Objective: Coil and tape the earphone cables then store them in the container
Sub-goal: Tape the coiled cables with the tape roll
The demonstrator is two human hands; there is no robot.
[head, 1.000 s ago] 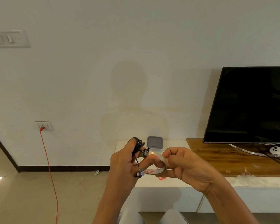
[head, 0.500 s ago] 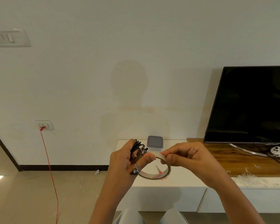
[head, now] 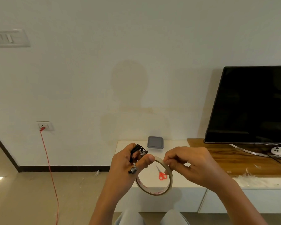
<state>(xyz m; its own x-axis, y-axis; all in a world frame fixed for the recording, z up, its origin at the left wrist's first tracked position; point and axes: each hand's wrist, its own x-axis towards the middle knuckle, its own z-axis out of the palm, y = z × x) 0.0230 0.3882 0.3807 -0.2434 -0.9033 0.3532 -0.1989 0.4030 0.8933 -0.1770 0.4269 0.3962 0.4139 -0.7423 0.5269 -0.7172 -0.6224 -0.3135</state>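
Earphones [head: 137,150], tape roll [head: 154,191] (left hand [head: 122,169]) held.

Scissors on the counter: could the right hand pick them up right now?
Probably not at once. The right hand pinches the tape roll, steadied by the left hand holding the earphones. The scissors lie uncovered on the counter, so it likely could once freed.

Left hand [head: 126,166] and right hand [head: 191,164] raised close, fingers curled

Open counter [head: 175,144] between scissors [head: 161,174] and container [head: 155,142], television [head: 253,103] well to the right
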